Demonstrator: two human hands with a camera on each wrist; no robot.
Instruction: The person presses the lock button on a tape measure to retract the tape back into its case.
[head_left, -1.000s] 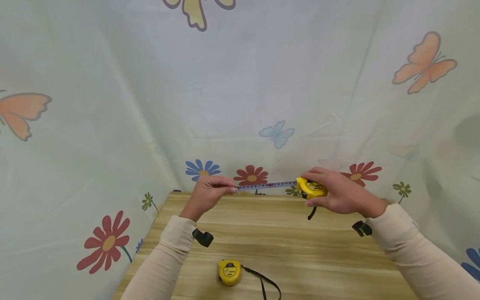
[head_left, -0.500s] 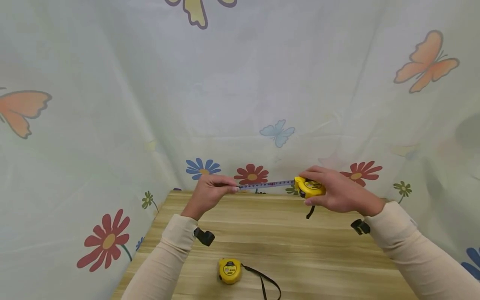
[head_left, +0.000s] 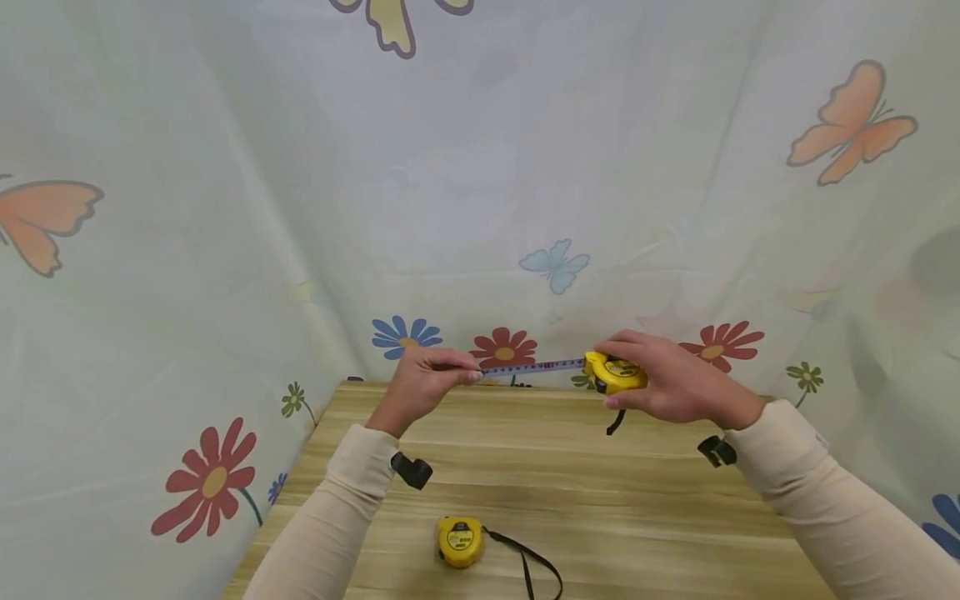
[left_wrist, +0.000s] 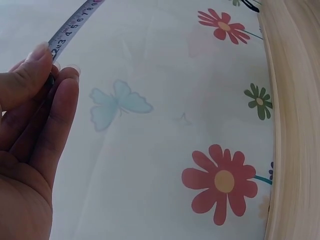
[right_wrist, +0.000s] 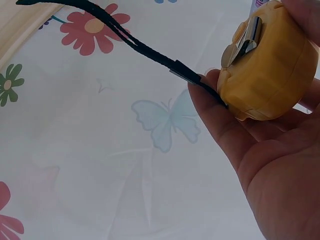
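Between both hands, above the far part of the table, a measuring tape blade (head_left: 532, 367) is stretched out. My left hand (head_left: 422, 385) pinches the blade's end between thumb and fingers; in the left wrist view the printed numbers on the blade (left_wrist: 75, 29) rise away from the fingertips. My right hand (head_left: 678, 379) grips the yellow tape measure case (head_left: 621, 375), from which the blade comes out. In the right wrist view the case (right_wrist: 272, 65) shows a metal belt clip (right_wrist: 245, 42) and a black wrist strap (right_wrist: 145, 49) hanging off it.
A second yellow tape measure (head_left: 460, 542) lies on the wooden table (head_left: 600, 500) near the front, its black strap (head_left: 528, 557) trailing to the right. A pale sheet (head_left: 450, 167) printed with flowers and butterflies hangs behind and at the sides.
My right hand has moved slightly left with the tape measure case, and the visible blade is a little shorter. The left hand has shifted slightly right, still pinching the end.
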